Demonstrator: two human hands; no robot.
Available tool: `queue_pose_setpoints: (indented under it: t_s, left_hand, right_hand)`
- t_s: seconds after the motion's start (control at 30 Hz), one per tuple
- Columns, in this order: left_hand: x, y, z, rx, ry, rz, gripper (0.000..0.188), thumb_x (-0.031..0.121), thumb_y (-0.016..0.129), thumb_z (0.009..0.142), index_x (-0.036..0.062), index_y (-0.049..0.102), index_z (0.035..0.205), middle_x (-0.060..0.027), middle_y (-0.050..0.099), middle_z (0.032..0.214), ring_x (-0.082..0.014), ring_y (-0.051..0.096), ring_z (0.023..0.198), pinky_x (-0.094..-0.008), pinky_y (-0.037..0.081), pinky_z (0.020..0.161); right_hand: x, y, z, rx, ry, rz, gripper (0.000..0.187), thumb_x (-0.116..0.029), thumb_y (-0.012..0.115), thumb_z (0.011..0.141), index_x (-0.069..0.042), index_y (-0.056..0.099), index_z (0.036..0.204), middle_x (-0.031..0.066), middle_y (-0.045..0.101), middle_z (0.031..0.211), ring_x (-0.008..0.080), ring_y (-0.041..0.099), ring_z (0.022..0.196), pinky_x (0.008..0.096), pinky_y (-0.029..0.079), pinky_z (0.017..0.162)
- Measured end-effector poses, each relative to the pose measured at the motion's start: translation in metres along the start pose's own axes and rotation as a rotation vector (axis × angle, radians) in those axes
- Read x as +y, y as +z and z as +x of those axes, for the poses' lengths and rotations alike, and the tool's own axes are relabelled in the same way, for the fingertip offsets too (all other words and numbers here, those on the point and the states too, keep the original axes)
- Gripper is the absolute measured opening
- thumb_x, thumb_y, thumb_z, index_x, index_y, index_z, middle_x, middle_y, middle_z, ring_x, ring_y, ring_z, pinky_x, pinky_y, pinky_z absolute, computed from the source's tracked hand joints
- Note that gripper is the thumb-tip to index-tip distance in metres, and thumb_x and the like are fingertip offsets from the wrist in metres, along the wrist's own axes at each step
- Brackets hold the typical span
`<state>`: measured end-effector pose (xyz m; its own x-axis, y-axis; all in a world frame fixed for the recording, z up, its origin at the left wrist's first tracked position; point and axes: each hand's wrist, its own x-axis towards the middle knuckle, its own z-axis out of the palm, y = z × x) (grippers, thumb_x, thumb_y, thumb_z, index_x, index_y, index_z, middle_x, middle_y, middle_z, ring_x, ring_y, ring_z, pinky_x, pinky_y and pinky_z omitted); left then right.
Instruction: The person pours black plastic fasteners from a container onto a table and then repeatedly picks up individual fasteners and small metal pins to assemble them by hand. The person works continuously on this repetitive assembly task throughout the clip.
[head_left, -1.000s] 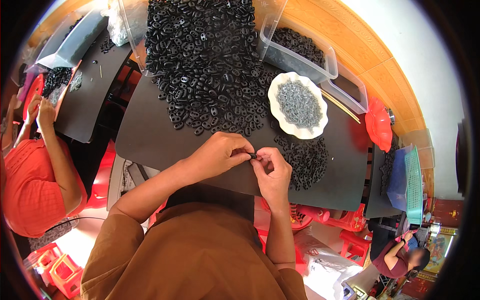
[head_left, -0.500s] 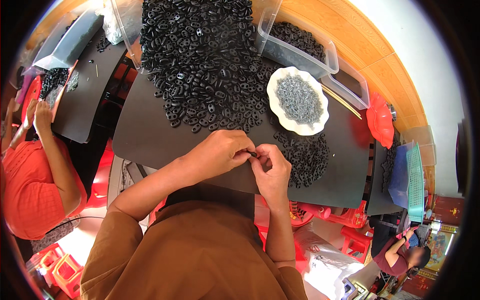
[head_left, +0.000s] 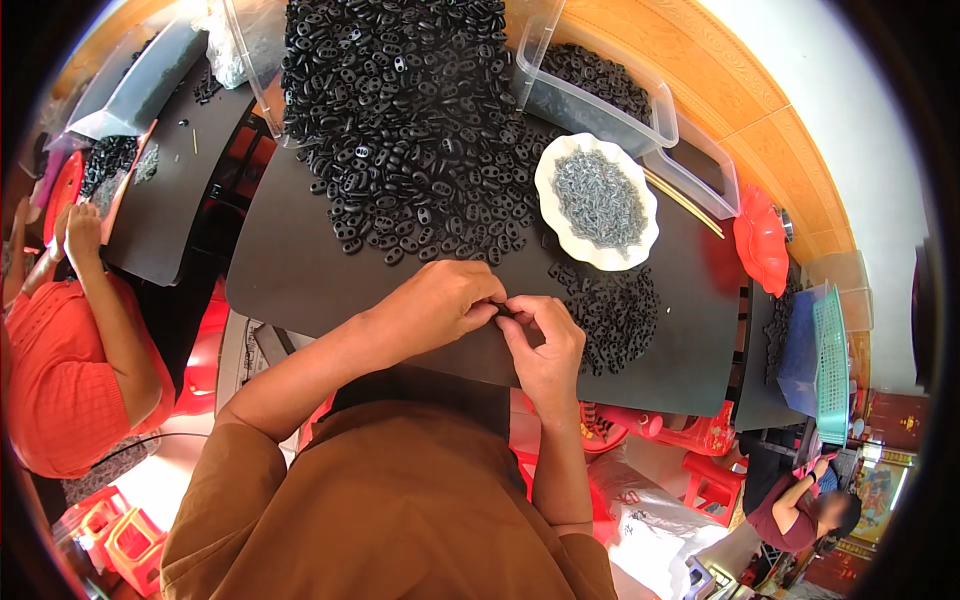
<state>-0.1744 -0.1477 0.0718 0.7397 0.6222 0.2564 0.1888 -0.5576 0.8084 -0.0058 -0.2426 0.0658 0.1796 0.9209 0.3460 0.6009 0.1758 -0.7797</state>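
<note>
Above the near edge of the table, my left hand and my right hand meet fingertip to fingertip. Pinched between them is a small black plastic piece, mostly covered by my fingers. A large heap of black oval pieces with two holes spreads over the table beyond my left hand. Close to my right hand lies a smaller pile of black pieces. Beyond that pile, a white scalloped dish holds many tiny silvery-grey parts, too small to make out singly.
Clear plastic bins of black pieces, thin sticks and a red scalloped dish stand far right on the dark table. People sit at left and far right. Red stools stand on the floor.
My right hand has shifted slightly down and right, with its thumb and finger changing their pinch on the small black piece. My left hand has hardly moved.
</note>
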Motion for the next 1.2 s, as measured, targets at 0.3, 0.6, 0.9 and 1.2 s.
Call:
queue_pose_setpoints:
  t_s: [0.3, 0.6, 0.9, 1.2]
  left_hand:
    - [-0.0049, 0.0007, -0.0008, 0.014, 0.023, -0.038, 0.014, 0.001, 0.07, 0.086, -0.0017, 0.071, 0.1, -0.0139, 0.069, 0.091, -0.0304, 0.068, 0.079, -0.0376, 0.055, 0.07]
    - [-0.0088, 0.0003, -0.0006, 0.023, 0.007, -0.091, 0.014, 0.002, 0.072, 0.086, 0.001, 0.073, 0.1, -0.013, 0.071, 0.089, -0.0301, 0.068, 0.078, -0.038, 0.054, 0.07]
    - [-0.0069, 0.0018, -0.0012, 0.046, -0.009, -0.087, 0.012, 0.006, 0.072, 0.088, 0.0022, 0.073, 0.099, -0.0115, 0.069, 0.086, -0.0285, 0.067, 0.077, -0.037, 0.053, 0.068]
    - [-0.0056, 0.0007, -0.0016, 0.029, 0.015, -0.048, 0.011, 0.007, 0.072, 0.088, 0.0019, 0.072, 0.098, -0.0114, 0.067, 0.086, -0.0296, 0.066, 0.078, -0.0391, 0.053, 0.069]
  right_hand:
    - [0.0039, 0.0015, 0.0016, 0.026, -0.06, 0.011, 0.018, 0.007, 0.075, 0.076, -0.002, 0.07, 0.091, 0.0096, 0.071, 0.085, 0.0258, 0.066, 0.075, 0.0353, 0.052, 0.068]
    - [-0.0004, 0.0026, 0.0001, 0.01, 0.033, -0.002, 0.021, 0.007, 0.074, 0.077, -0.003, 0.066, 0.093, 0.0087, 0.067, 0.083, 0.0254, 0.064, 0.076, 0.0354, 0.052, 0.068]
    - [0.0048, 0.0038, 0.0004, -0.002, -0.06, -0.149, 0.026, 0.01, 0.074, 0.078, -0.003, 0.065, 0.099, 0.0089, 0.062, 0.083, 0.0213, 0.064, 0.073, 0.0331, 0.053, 0.065]
    - [0.0034, -0.0057, 0.0086, -0.092, -0.119, -0.19, 0.024, 0.006, 0.074, 0.077, -0.004, 0.061, 0.094, 0.0099, 0.066, 0.083, 0.0294, 0.062, 0.077, 0.0406, 0.052, 0.066]
